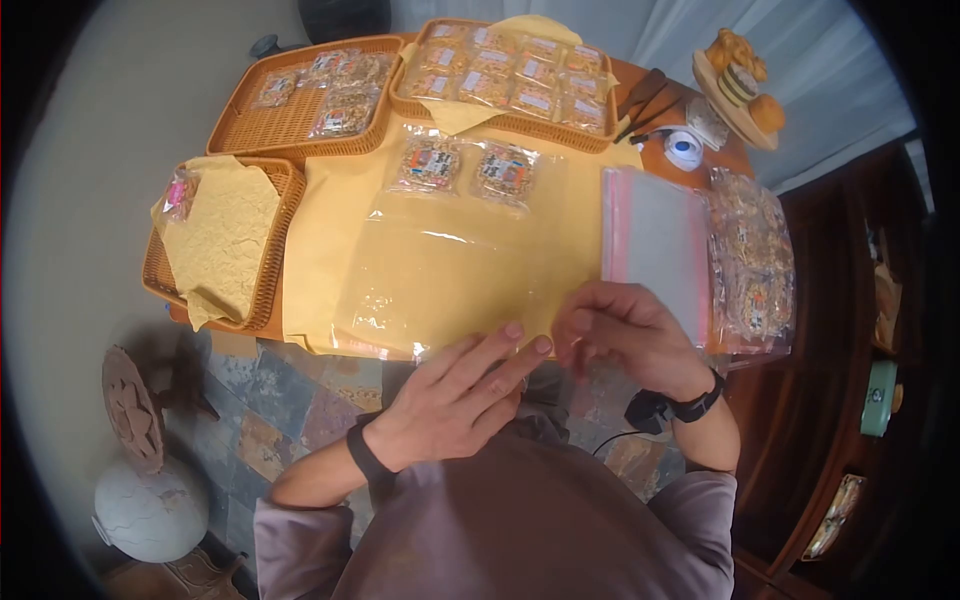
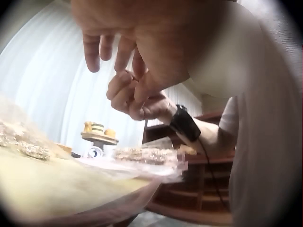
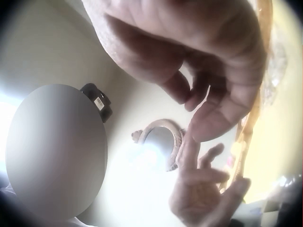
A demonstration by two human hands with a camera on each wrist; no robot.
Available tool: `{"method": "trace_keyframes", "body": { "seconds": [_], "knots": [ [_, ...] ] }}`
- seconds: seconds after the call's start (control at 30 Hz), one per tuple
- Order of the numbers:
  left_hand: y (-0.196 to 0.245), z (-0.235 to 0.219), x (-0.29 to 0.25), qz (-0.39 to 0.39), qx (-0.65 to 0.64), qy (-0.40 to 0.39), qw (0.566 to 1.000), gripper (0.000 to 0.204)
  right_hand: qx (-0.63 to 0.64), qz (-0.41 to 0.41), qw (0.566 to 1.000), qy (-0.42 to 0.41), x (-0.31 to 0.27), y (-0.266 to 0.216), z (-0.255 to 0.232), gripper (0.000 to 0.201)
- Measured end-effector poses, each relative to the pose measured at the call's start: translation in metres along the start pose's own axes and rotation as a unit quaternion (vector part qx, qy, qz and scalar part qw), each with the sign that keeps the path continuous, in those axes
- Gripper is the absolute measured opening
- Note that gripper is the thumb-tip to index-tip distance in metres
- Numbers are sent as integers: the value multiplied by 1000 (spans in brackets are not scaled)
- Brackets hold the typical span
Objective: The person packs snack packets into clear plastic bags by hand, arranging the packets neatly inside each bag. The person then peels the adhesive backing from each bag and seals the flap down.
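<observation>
Over the table's near edge, my left hand (image 1: 460, 395) is held with its fingers extended, and nothing shows in it. Close beside its fingertips, my right hand (image 1: 632, 335) has its fingers loosely bent; in the right wrist view its fingers overlap a left fingertip. No object is visible between the hands. Just beyond them a large clear plastic bag (image 1: 440, 275) lies flat on the yellow cloth (image 1: 318, 265). Two clear-wrapped grain snack packets (image 1: 428, 166) lie side by side at the bag's far end.
A stack of pink-edged plastic sleeves (image 1: 652, 240) lies right, beside bagged snacks (image 1: 750, 260). Wicker trays stand at the back (image 1: 500, 118), back left (image 1: 240, 125) and left (image 1: 285, 215). A white tape roll (image 1: 683, 148) and a stand of breads (image 1: 740, 90) are at the far right.
</observation>
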State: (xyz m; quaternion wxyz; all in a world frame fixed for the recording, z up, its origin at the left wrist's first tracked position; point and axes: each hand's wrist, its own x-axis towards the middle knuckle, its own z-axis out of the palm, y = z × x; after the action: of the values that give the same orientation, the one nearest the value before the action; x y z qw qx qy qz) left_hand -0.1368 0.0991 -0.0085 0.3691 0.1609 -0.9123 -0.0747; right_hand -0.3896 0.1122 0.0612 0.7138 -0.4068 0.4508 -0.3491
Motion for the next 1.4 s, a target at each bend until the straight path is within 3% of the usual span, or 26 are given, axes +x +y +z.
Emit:
{"method": "trace_keyframes", "body": {
  "seconds": [0.03,0.13,0.43,0.6,0.93,1.03,1.1,1.2,1.3,1.37,1.4],
  "knots": [
    [-1,-1,-3,39,64,-64,995,12,2,-2,1000,2,0,3,2,19],
    [0,-9,-2,80,141,-116,980,21,41,8,999,-20,2,10,7,19],
    [1,-18,1,140,242,-216,936,32,15,0,1000,-8,4,16,5,20],
    [7,-18,9,137,262,-231,927,31,-79,-3,996,44,3,19,7,16],
    [21,-13,11,70,229,-213,947,36,-70,14,995,63,9,31,12,24],
    [18,-10,6,71,206,-192,957,40,-33,22,999,35,6,25,14,25],
    [16,-9,3,72,205,-183,959,41,95,59,994,-1,1,19,16,25],
    [13,-12,4,68,216,-188,956,44,120,43,992,18,-4,11,17,23],
    [9,-15,3,57,253,-223,940,48,24,46,998,22,-10,4,26,22],
    [7,-16,0,47,276,-249,927,51,-39,34,997,-64,-24,-1,41,24],
    [7,-17,-1,28,253,-241,936,53,-75,-33,987,-139,-31,-3,50,30]
  ]
}}
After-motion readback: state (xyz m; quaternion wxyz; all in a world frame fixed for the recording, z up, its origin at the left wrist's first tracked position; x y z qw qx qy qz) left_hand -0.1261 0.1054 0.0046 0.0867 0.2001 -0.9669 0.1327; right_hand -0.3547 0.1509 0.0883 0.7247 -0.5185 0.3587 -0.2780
